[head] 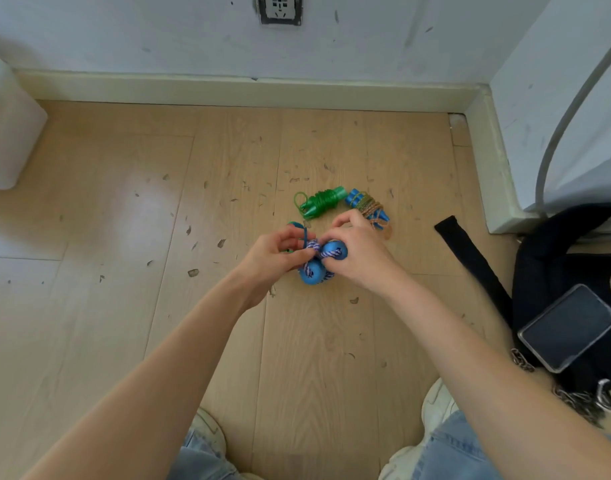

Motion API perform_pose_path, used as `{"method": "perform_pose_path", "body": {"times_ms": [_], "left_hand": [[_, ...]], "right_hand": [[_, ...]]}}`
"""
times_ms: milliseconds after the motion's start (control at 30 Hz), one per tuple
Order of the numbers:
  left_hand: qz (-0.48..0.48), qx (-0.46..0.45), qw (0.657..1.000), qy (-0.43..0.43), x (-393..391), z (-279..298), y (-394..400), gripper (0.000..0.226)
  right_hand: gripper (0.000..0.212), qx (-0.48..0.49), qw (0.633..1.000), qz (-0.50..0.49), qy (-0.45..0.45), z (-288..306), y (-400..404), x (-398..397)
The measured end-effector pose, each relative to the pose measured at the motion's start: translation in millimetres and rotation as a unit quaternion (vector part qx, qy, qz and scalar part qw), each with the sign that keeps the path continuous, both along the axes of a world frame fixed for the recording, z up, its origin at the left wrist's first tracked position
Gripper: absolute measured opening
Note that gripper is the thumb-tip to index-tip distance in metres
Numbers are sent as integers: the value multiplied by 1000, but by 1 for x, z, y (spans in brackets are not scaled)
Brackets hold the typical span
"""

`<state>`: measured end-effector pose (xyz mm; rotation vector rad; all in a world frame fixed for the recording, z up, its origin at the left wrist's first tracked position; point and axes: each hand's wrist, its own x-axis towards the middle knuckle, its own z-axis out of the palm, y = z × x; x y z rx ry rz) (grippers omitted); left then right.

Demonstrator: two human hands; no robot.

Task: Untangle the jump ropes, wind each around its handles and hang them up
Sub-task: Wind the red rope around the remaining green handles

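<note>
Knees in pale jeans point(446, 452) at six o'clock. At three, a black bag point(553, 271) carries a phone point(569, 327) on top. Centre floor: left hand point(276, 252) pinches the striped cord, right hand point(357, 251) grips the blue-handled rope point(323, 263). Just beyond at twelve lie the wound green rope point(323, 201) and what looks like a brownish-corded bundle point(368, 206).

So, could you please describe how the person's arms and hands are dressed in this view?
Both forearms are bare up to the frame's edge, with no sleeves visible. The left hand and right hand wear no gloves; no rings, watch or bracelets can be seen.
</note>
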<state>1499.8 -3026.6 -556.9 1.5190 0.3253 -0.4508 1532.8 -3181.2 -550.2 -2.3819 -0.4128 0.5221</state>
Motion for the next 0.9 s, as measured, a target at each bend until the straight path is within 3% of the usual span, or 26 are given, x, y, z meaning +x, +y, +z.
{"method": "perform_pose_path", "body": {"times_ms": [167,333,533,700,767,900], "left_hand": [[11,-21,1000,-21,2,5,0,18],[62,-133,987,59,-1,4,2,15],[42,48,998,15,4,-1,21,13],[-80,115,989,-57,12,13,12,45],[-115,104,987,-29,15,19,12,53],[-64,143,987,-32,13,20,7,38]], "right_hand": [[20,157,982,-101,-22,0,1,-7],[24,172,979,-108,-35,-3,-3,-7],[29,317,924,-171,127,-2,-22,3],[23,385,886,-129,226,10,-20,10],[21,389,878,-124,251,16,-20,13],[25,339,889,-141,273,22,-17,16]]}}
